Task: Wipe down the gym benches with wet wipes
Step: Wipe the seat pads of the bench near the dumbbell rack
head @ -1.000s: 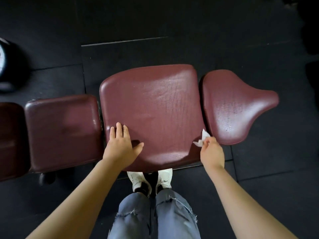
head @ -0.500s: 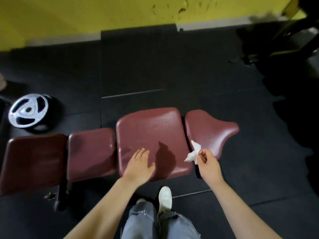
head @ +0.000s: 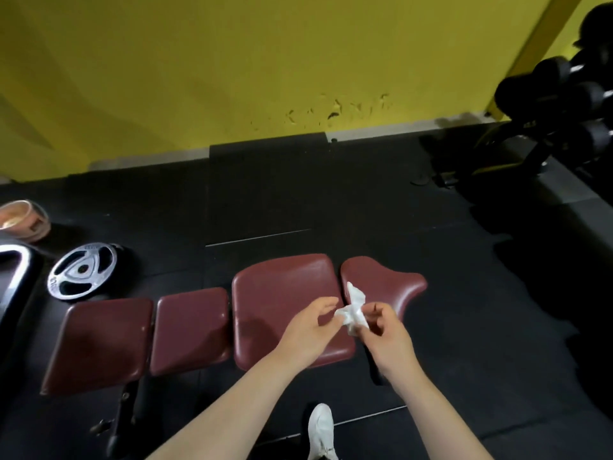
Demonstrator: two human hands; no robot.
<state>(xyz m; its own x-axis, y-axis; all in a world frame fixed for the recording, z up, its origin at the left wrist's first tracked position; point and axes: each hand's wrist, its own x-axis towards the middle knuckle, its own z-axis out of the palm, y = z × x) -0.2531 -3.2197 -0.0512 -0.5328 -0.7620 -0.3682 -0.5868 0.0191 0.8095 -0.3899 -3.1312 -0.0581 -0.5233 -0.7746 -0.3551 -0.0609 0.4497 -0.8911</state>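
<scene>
The crumpled white wet wipe (head: 353,308) hangs in the air between the person's two hands, above the seam where the bench's large maroon pad (head: 282,300) meets the narrower seat pad (head: 388,283), and clear of both. The right hand (head: 384,330) pinches the wipe's lower part with curled fingers and thumb; the left hand (head: 310,330) has its fingertips at the wipe's left edge with the fingers bent in toward it, and appears to pinch it as well, though the contact itself is small and soft in the picture. The wipe's long axis runs roughly upright and a little away from the person, one loose tail pointing toward the seat pad. Taking the large pad as the landmark, the wipe sits over its right edge; the seat pad lies just to the right of it, and two more maroon pads (head: 189,330) stretch away to its left, the far one (head: 102,340) tilted, so the bench's long axis runs left to right across the view. The likely step in hand is spreading or refolding the wipe before it goes down on a pad. The right hand is nearer the seat pad, the left nearer the big one. A weight plate (head: 82,271) lies on the black floor beyond the leftmost pad, well apart from the hands.
</scene>
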